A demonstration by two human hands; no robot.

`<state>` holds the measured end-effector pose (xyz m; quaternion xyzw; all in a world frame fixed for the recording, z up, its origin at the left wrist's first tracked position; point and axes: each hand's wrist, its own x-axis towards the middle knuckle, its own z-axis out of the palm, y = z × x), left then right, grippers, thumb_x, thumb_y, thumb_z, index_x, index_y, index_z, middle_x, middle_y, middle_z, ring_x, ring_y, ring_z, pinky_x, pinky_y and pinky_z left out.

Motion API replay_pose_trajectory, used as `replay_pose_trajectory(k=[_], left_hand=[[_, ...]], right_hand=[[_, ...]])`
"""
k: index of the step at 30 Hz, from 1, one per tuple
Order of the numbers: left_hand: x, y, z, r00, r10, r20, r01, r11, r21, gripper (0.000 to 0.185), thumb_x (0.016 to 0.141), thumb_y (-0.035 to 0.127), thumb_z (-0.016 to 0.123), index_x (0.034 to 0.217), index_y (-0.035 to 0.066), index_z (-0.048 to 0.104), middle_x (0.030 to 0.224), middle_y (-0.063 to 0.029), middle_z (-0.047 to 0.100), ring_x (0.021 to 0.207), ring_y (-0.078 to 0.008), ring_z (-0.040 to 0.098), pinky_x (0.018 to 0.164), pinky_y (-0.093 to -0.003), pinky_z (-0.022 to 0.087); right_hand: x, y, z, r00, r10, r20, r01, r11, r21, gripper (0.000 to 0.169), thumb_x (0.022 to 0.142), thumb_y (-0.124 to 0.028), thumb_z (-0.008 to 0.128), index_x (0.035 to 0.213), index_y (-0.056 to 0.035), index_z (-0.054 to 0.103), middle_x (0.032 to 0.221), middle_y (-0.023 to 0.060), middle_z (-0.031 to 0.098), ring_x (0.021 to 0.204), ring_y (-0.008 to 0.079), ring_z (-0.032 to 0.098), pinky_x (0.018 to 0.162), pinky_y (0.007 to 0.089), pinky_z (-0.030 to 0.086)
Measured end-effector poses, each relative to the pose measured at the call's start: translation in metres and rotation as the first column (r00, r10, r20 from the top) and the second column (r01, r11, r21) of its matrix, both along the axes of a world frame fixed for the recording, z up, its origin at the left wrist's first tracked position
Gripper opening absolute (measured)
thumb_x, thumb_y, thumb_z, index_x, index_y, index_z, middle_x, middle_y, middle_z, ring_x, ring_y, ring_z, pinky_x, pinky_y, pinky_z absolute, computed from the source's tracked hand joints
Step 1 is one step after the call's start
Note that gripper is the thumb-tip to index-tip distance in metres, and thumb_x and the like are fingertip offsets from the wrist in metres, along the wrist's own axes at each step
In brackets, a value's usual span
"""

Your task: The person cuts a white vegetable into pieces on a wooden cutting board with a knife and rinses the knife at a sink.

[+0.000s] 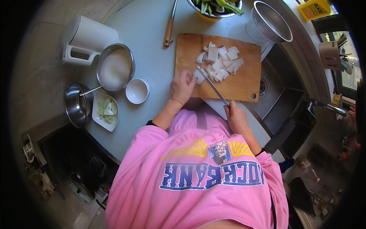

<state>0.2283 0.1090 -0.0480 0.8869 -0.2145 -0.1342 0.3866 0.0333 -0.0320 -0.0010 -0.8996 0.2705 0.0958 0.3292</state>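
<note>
A wooden cutting board (246, 86) lies on the counter before me, its right part over the sink edge. Flat white pieces of food (218, 64), possibly squid, are heaped on its middle. My right hand (238, 118) grips the dark handle of a kitchen knife (214, 87), whose blade slants up and left towards the near side of the heap. At the board's left edge, my left hand (182, 86) has its fingertips against one white piece (199, 77), right beside the blade tip. The contact between blade and board is too small to make out.
To the left stand a white electric kettle (91, 35), a pot of whitish liquid (115, 70), a white bowl (137, 91), a plate of sliced green vegetable (115, 126) and a steel bowl (75, 107). A wooden-handled utensil (169, 31), green peppers (217, 6), a mesh strainer (274, 24) and the sink (281, 77) surround the board.
</note>
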Motion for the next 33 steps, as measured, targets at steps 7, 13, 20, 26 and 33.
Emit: replay_pose_trajectory(k=[7,13,20,26,33], left_hand=[[-0.004,-0.001,-0.024,0.913,-0.206,0.352,0.268,0.954,-0.136,0.028,0.061,0.008,0.073,0.085,0.003,0.06,0.095,-0.0124,0.056,0.094,-0.0313,0.052,0.079,-0.0388,0.045],[-0.009,-0.003,-0.027,0.917,-0.201,0.345,0.276,0.943,-0.185,0.024,0.063,0.005,0.07,0.081,0.0,0.057,0.092,-0.0152,0.055,0.092,-0.034,0.052,0.08,-0.0408,0.045],[-0.007,-0.003,-0.03,0.892,-0.229,0.389,0.3,0.944,-0.134,0.022,0.064,0.006,0.07,0.081,0.0,0.057,0.091,-0.0151,0.055,0.089,-0.0333,0.052,0.077,-0.0403,0.045],[-0.004,-0.003,-0.032,0.879,-0.202,0.432,0.301,0.938,-0.173,0.023,0.065,0.007,0.07,0.082,0.0,0.057,0.09,-0.0142,0.055,0.087,-0.0321,0.053,0.077,-0.039,0.046],[-0.007,-0.012,-0.03,0.876,-0.189,0.443,0.286,0.944,-0.162,0.022,0.065,0.006,0.067,0.083,0.0,0.056,0.091,-0.0143,0.055,0.089,-0.0323,0.053,0.08,-0.0398,0.046]], right_hand=[[0.012,-0.01,0.008,0.987,0.132,-0.087,-0.142,0.982,-0.124,0.025,0.092,-0.025,0.05,0.087,-0.001,0.044,0.07,0.0236,0.061,0.064,0.0445,0.057,0.056,0.0529,0.043],[0.027,-0.01,0.007,0.979,0.162,-0.124,-0.174,0.98,-0.095,0.024,0.091,-0.021,0.05,0.085,0.0008,0.044,0.069,0.0254,0.06,0.064,0.0436,0.059,0.057,0.0525,0.044],[0.074,-0.006,-0.04,0.96,0.269,0.08,-0.26,0.959,-0.112,0.016,0.087,-0.012,0.048,0.086,0.0034,0.044,0.068,0.0261,0.06,0.064,0.0441,0.06,0.058,0.0513,0.046],[0.05,-0.015,-0.025,0.985,0.171,-0.03,-0.172,0.983,-0.059,0.016,0.086,-0.013,0.051,0.088,0.0021,0.045,0.07,0.0266,0.061,0.067,0.0448,0.059,0.061,0.0529,0.046],[0.031,-0.01,-0.024,0.994,0.073,-0.084,-0.077,0.996,-0.04,0.022,0.089,-0.02,0.052,0.088,0.0014,0.046,0.073,0.0268,0.061,0.07,0.0461,0.059,0.064,0.0544,0.045]])
